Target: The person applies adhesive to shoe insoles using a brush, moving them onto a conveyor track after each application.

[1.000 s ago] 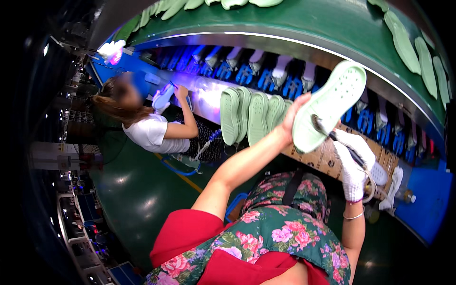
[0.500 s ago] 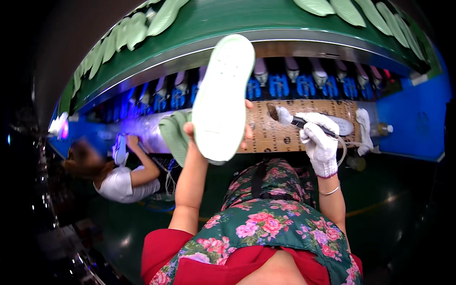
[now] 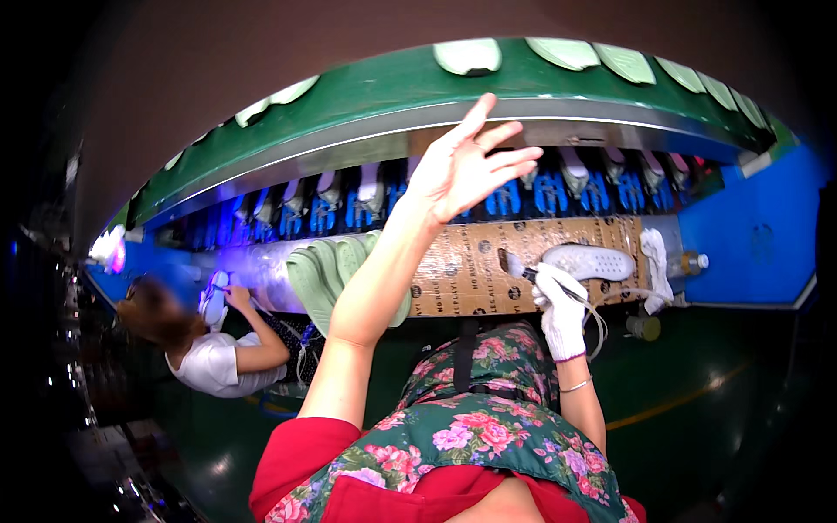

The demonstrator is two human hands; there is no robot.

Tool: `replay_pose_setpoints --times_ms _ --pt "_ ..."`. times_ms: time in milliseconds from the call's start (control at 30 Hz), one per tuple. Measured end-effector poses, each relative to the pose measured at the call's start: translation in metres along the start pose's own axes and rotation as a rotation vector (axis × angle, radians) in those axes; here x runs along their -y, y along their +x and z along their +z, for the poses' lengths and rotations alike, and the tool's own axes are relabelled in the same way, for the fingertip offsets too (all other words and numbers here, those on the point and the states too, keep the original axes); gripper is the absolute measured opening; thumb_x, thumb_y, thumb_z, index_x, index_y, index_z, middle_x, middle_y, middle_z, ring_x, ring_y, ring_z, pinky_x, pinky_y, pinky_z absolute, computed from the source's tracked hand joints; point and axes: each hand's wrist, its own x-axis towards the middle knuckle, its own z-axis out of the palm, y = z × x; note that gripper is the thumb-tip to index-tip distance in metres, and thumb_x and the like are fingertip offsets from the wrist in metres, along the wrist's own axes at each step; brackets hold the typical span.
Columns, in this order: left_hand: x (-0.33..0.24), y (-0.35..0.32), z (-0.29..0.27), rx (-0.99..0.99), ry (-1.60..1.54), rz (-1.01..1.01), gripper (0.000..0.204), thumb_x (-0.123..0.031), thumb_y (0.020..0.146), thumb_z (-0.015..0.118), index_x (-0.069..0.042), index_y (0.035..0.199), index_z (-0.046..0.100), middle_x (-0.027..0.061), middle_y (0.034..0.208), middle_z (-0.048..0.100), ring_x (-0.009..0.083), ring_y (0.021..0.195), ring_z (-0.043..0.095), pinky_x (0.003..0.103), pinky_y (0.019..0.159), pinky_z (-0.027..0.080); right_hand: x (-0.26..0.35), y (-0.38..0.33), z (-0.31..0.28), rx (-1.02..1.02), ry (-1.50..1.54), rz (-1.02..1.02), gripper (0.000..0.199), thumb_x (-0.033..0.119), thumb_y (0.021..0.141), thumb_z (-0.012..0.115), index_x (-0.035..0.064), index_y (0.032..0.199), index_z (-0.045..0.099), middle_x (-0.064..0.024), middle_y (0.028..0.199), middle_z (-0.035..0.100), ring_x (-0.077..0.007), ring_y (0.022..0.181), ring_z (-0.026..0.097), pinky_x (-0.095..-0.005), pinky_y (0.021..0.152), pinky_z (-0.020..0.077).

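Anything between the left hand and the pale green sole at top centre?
Nothing visible: in view, the left hand overlaps the metal edge, and only green surface separates it from the pale green sole.

Soles show pale green, glove white, sleeve plain red, apron dark green with pink floral print.

Wide fisheye view from head height, facing down and forward; close above the floral apron

A shoe factory, with pale green soles along a green belt.
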Motion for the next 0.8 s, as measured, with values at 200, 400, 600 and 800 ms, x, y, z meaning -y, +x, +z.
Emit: replay_pose_setpoints --times_ms 200,400,600,800 --pt "-0.17 -0.027 -0.084 -1.053 1.819 0.79 0.041 -0.015 0.076 0.067 0.0 0.114 0.059 0.0222 0.104 0.063 0.0362 0.082 0.065 0.043 0.074 0.054 -0.009 0.005 0.014 -0.007 0.071 0.079 0.023 0.001 0.081 0.07 -0.0058 0.103 0.068 -0.0085 0.076 0.067 -0.0147 0.059 0.061 -0.0225 0.05 0.0444" --pt "-0.255 -0.071 -0.165 -0.952 2.079 0.842 0.025 -0.017 0.083 0.064 -0.001 0.102 0.065 0.0145 0.095 0.068 0.0261 0.085 0.064 0.039 0.076 0.051 -0.025 0.01 0.038 0.095 0.054 0.115 0.024 0.002 0.084 0.068 -0.005 0.107 0.066 -0.0066 0.079 0.065 -0.013 0.061 0.058 -0.0215 0.052 0.0429" --pt "-0.151 -0.147 -0.092 -0.43 1.227 1.387 0.025 0.0 0.076 0.062 -0.003 0.096 0.047 0.0087 0.1 0.049 0.0185 0.096 0.052 0.029 0.086 0.046 -0.009 0.018 0.051 0.076 0.1 0.172 0.032 0.01 0.09 0.064 -0.0026 0.12 0.059 -0.0021 0.093 0.06 -0.0049 0.067 0.051 -0.0172 0.052 0.0385" --pt "-0.103 -0.252 -0.099 -0.892 1.01 1.683 0.033 -0.018 0.084 0.056 -0.003 0.113 0.046 0.0167 0.114 0.057 0.0226 0.104 0.056 0.035 0.093 0.046 0.01 0.054 0.055 0.304 0.211 0.076 0.038 0.019 0.096 0.06 0.0014 0.129 0.053 0.0004 0.098 0.06 -0.0023 0.067 0.05 -0.0135 0.054 0.0416"
